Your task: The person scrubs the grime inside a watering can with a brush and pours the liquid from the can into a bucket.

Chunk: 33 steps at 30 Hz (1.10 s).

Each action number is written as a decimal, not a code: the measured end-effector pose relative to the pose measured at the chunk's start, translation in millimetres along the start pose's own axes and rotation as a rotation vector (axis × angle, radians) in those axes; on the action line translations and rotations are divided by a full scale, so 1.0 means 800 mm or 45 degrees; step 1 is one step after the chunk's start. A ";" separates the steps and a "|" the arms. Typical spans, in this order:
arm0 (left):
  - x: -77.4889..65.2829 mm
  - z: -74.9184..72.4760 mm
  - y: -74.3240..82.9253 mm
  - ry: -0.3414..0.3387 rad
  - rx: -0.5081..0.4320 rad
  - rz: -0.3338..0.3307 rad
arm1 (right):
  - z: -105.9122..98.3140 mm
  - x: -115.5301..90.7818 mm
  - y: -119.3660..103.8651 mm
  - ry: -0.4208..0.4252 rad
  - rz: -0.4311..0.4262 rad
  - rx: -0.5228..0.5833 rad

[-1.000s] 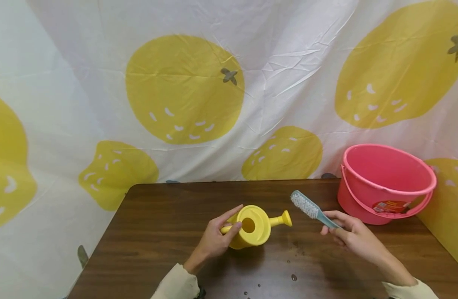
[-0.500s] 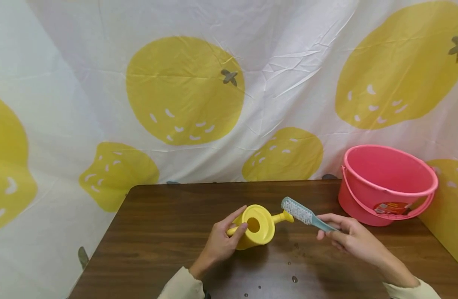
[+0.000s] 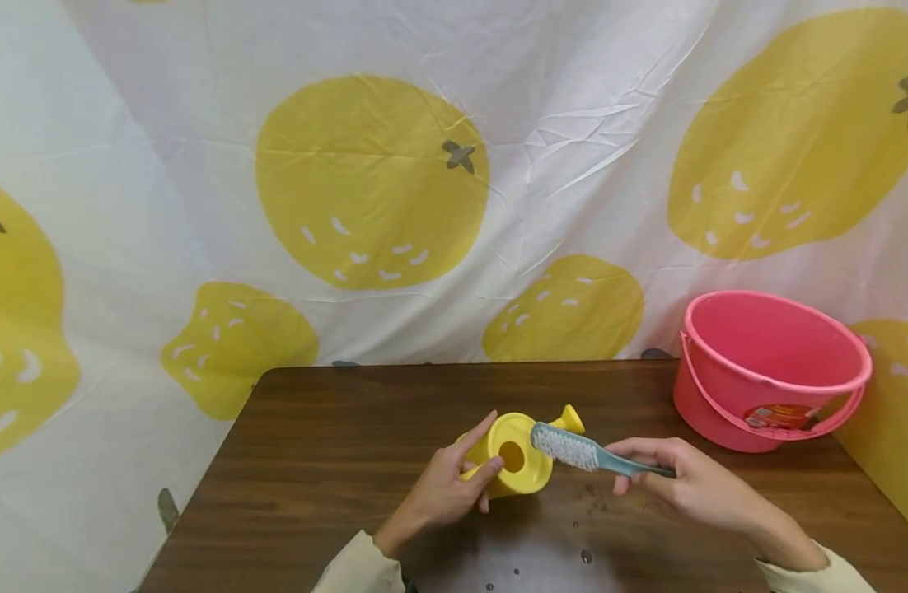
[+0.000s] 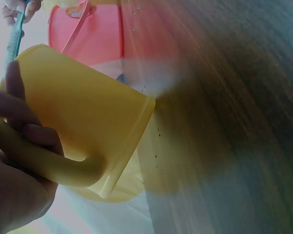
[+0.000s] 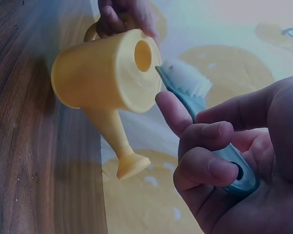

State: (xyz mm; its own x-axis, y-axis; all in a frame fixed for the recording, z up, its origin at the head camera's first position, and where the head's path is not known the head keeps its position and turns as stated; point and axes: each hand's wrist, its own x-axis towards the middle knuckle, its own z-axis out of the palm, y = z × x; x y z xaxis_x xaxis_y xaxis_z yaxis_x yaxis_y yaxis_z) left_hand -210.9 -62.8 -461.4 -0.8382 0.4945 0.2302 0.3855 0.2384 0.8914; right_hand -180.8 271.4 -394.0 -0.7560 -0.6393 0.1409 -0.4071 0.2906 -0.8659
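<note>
My left hand [image 3: 454, 482] grips the curved handle of a yellow toy watering can [image 5: 95, 73], which is tilted with its round opening facing up. In the left wrist view the fingers wrap the handle [image 4: 53, 168]. My right hand [image 3: 691, 486] holds a scrubbing brush [image 3: 568, 449] with a blue-green handle and white bristles. The brush head overlaps the can's top edge in the head view, partly hiding the spout; its tip is right at the rim in the right wrist view. The spout's flared rose [image 5: 132, 165] points away from the left hand.
A pink bucket [image 3: 709, 403] with its carrying handle hanging down stands at the back right of the dark wooden table [image 3: 335, 428]. Water drops [image 3: 586, 557] dot the tabletop in front. A white cloth with yellow lemons [image 3: 372, 181] hangs behind the table.
The brush has moved left and slightly down, from beyond the spout to the can's top edge. The watering can has shifted slightly right and turned, its spout now angled farther back.
</note>
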 end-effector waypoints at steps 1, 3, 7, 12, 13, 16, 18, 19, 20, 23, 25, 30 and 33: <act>0.000 0.000 0.000 -0.013 -0.004 -0.006 | 0.001 0.001 -0.001 -0.018 0.002 0.011; 0.000 0.000 0.000 -0.026 0.007 -0.017 | 0.002 0.003 -0.003 -0.050 0.010 0.031; 0.001 0.001 0.001 -0.021 0.043 -0.022 | 0.004 0.007 -0.006 -0.085 0.029 0.048; 0.000 0.002 0.014 -0.018 0.064 -0.029 | 0.004 0.013 -0.010 -0.103 0.038 0.002; -0.001 0.001 0.021 -0.019 0.064 -0.039 | 0.004 0.014 -0.012 -0.105 0.038 -0.019; -0.004 0.000 0.028 -0.028 0.041 -0.064 | 0.004 0.019 -0.015 -0.115 0.051 -0.062; -0.004 -0.001 0.025 -0.037 0.026 -0.060 | 0.004 0.022 -0.017 -0.120 0.055 -0.090; -0.004 0.000 0.020 -0.038 0.031 -0.048 | 0.004 0.023 -0.018 -0.121 0.050 -0.109; -0.003 0.000 0.014 -0.042 0.032 -0.036 | 0.005 0.024 -0.019 -0.122 0.043 -0.126; -0.003 0.000 0.008 -0.057 0.033 -0.015 | 0.006 0.027 -0.021 -0.122 0.011 -0.182; -0.003 0.000 0.007 -0.064 0.029 -0.014 | 0.006 0.029 -0.022 -0.122 0.001 -0.215; -0.004 0.001 0.008 -0.075 0.026 -0.020 | 0.007 0.033 -0.026 -0.142 0.019 -0.263; -0.004 0.001 0.008 -0.073 0.037 -0.011 | 0.007 0.035 -0.029 -0.149 0.028 -0.287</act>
State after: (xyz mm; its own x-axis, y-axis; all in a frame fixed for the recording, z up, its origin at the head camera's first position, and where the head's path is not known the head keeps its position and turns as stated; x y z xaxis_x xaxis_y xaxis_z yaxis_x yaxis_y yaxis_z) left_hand -205.2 -62.1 -457.0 -0.8185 0.5389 0.1991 0.3899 0.2663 0.8815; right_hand -190.0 243.0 -372.7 -0.7066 -0.7054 0.0556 -0.5052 0.4480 -0.7376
